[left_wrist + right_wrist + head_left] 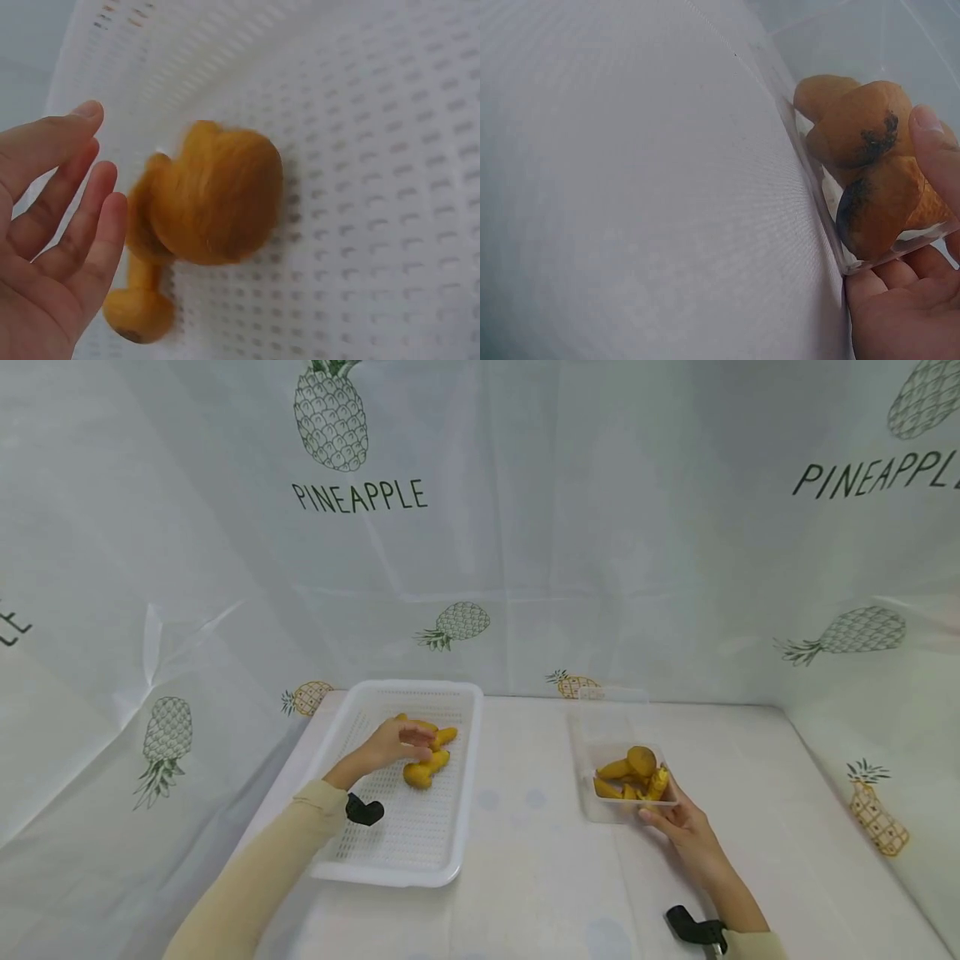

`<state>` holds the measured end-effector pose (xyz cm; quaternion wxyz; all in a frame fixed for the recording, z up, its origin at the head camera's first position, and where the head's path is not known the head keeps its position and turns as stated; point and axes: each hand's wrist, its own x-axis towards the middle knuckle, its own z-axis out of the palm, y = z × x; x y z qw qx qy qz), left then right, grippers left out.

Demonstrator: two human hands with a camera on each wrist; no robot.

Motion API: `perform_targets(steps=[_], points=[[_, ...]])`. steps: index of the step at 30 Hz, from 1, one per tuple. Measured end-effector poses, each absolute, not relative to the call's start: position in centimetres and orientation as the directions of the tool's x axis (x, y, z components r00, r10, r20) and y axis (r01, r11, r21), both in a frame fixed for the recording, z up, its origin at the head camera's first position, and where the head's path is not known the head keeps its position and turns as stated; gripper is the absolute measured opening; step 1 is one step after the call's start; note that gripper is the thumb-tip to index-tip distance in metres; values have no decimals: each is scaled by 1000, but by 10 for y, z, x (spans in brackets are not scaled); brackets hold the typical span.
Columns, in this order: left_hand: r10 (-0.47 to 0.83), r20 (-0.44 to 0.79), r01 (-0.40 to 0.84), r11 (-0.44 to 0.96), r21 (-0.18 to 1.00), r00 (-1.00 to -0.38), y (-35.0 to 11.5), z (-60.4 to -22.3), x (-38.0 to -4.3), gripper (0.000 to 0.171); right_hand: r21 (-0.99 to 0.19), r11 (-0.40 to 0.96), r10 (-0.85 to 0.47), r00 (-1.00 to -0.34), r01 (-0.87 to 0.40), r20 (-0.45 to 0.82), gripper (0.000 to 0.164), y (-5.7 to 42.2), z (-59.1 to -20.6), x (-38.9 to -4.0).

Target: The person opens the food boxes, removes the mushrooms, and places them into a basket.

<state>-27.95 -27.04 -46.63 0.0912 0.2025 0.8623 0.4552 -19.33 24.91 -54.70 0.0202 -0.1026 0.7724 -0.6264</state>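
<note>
The left hand (390, 743), fingers relaxed and unloaded, hovers over yellow pieces (417, 776) in the white basket (390, 877). The right hand (688, 835) grips the clear container (609, 812) of similar pieces (641, 761), presumably to steady it.

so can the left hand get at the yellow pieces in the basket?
Probably yes: the left hand is empty and close to the yellow pieces; the left wrist view shows nothing between.

Bulbous yellow pieces (417, 776) in 1 white perforated basket (420, 847) and 1 clear box (615, 801)
</note>
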Motion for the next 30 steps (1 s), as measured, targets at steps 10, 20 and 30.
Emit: perform_targets(steps=[10, 20, 30], points=[[407, 80, 249, 383, 889, -910, -238, -437, -289, 38, -970, 203, -185, -978, -134, 96, 86, 251, -550, -193], [448, 88, 177, 160, 971, -889, -172, -415, -291, 40, -975, 199, -171, -983, -102, 68, 89, 254, -553, -196], [489, 68, 139, 110, 984, -870, -100, -413, -292, 38, -981, 145, -194, -976, -132, 103, 86, 253, -555, -196]])
